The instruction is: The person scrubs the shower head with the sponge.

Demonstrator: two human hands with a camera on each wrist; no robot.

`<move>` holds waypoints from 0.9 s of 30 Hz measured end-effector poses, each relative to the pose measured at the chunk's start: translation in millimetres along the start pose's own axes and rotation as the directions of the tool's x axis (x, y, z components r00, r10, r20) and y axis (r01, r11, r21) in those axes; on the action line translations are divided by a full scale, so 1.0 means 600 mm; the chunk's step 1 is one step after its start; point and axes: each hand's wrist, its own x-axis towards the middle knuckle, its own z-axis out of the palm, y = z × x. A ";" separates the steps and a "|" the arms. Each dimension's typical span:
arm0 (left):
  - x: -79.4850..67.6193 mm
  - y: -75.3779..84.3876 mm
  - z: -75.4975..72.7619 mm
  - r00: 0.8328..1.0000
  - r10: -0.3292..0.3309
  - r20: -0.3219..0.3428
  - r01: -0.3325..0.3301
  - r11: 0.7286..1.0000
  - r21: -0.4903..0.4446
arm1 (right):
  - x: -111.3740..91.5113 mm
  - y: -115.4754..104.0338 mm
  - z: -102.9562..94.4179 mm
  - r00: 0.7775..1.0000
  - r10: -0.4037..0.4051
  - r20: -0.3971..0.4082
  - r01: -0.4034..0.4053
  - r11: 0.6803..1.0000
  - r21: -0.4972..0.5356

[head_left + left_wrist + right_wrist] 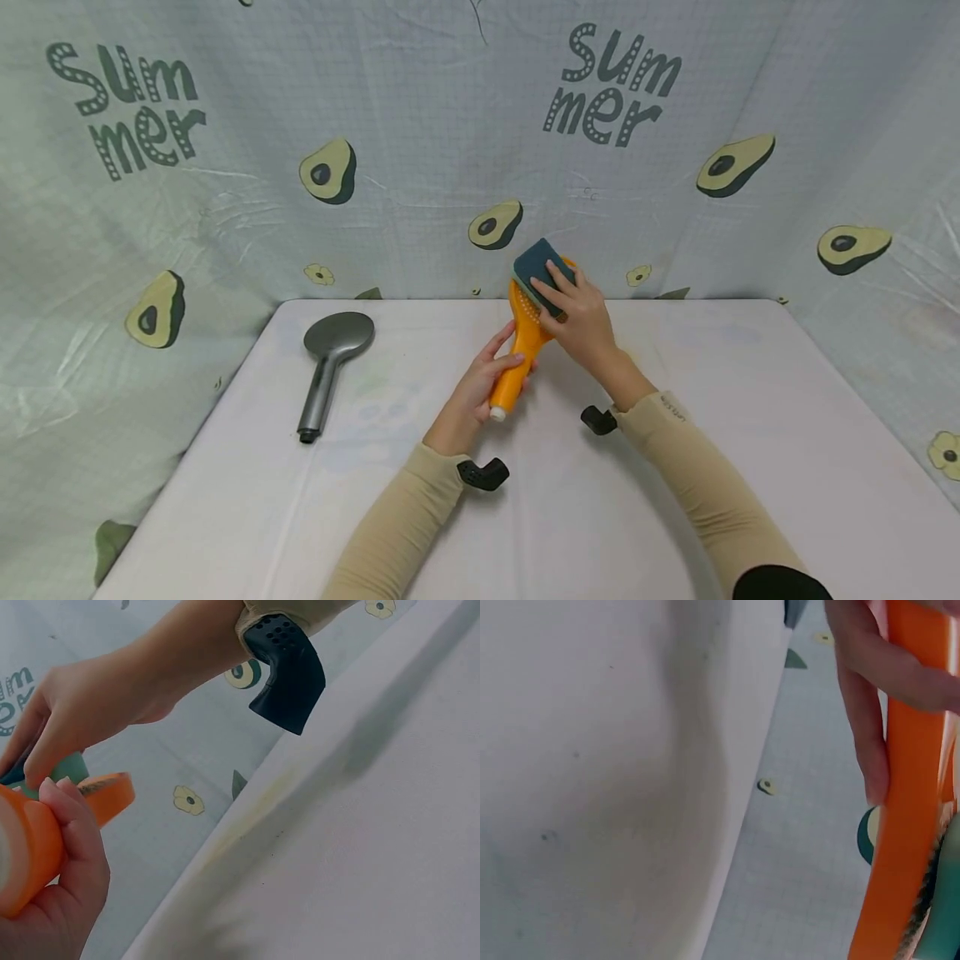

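Note:
My left hand [474, 385] grips the handle of an orange shower head [511, 382], which is tilted with its white-tipped end toward me and its nozzle-dotted face up. In my right hand [587, 321] is a sponge [538, 265] with a dark blue-green top and a lighter green body. The fingers lie over its top and the sponge rests against the face of the shower head, hiding much of it. The left wrist view shows the left fingers [84, 851] curled round the orange handle; in the right wrist view the sponge [941, 900] touches the face.
A dark grey shower head [322, 379] lies on the left of the white-covered table [360, 533], its handle toward me. Behind the table hangs a pale curtain [420, 100] printed with avocados and lettering. Each wrist carries a small black camera [483, 474].

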 end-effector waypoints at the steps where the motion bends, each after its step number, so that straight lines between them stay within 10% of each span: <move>1: 0.000 0.001 -0.001 1.000 0.002 -0.002 -0.002 1.000 -0.002 | -0.002 -0.001 0.001 1.000 -0.024 0.008 0.024 1.000 0.002; 27: -0.001 0.013 -0.005 0.999 0.034 -0.016 -0.035 0.996 -0.086 | -0.037 0.052 -0.032 0.974 -0.198 0.113 0.189 0.978 0.090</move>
